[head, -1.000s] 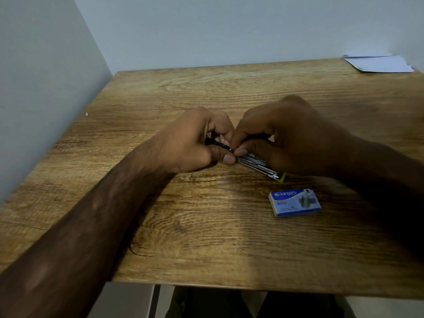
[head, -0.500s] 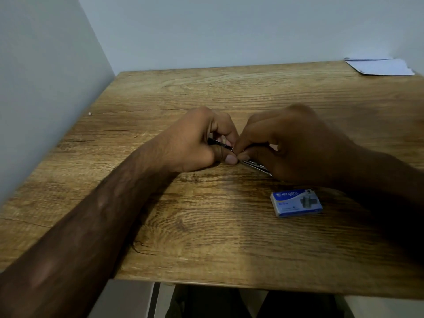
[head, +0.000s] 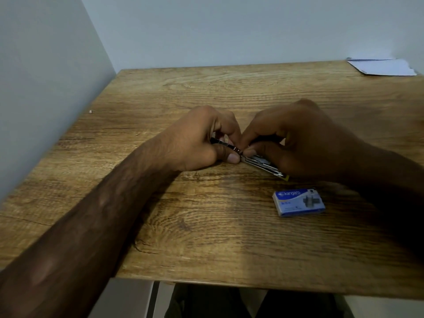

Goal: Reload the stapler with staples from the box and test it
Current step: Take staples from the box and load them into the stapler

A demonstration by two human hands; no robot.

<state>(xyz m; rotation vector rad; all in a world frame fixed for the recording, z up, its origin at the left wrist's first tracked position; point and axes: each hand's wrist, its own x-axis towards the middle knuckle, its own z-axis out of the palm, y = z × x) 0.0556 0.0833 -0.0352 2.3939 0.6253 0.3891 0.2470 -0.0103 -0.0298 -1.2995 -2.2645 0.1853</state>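
Observation:
A small metal stapler (head: 261, 164) with a yellow tip lies low over the wooden table (head: 206, 226), mostly covered by my hands. My left hand (head: 202, 141) grips its dark left end between thumb and fingers. My right hand (head: 298, 138) covers the right part and pinches at the stapler's middle with fingertips that touch those of my left hand. A closed blue and white staple box (head: 298, 202) lies flat on the table just in front of my right hand, apart from it. I cannot see whether the stapler's magazine is open.
White paper sheets (head: 383, 67) lie at the table's far right corner. Pale walls close off the left and back sides. The table's near edge runs along the bottom of the view, with dark legs below it.
Both hands stay on the stapler with only small shifts. The stapler's yellow-tipped right end, hidden half a second ago, shows again under my right hand. The box has not moved.

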